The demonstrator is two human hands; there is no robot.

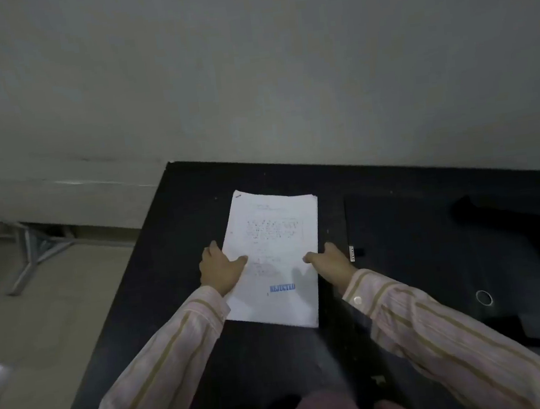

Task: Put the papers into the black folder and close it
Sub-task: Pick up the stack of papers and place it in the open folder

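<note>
A stack of white papers (273, 237), printed and stamped "REJECTED" in blue near the bottom, lies on the black table (194, 195). My left hand (220, 269) grips the stack's left edge, thumb on top. My right hand (333, 262) holds the right edge, thumb resting on the sheet. The black folder (409, 243) lies open and flat to the right of the papers, with a small metal clip (352, 254) at its left edge and a dark inner pocket on its far right side.
The table's back edge runs along a grey wall (248, 73). Left of the table is tiled floor with a metal table leg frame (31, 256). A small ring hole (484, 297) shows in the folder's lower right part.
</note>
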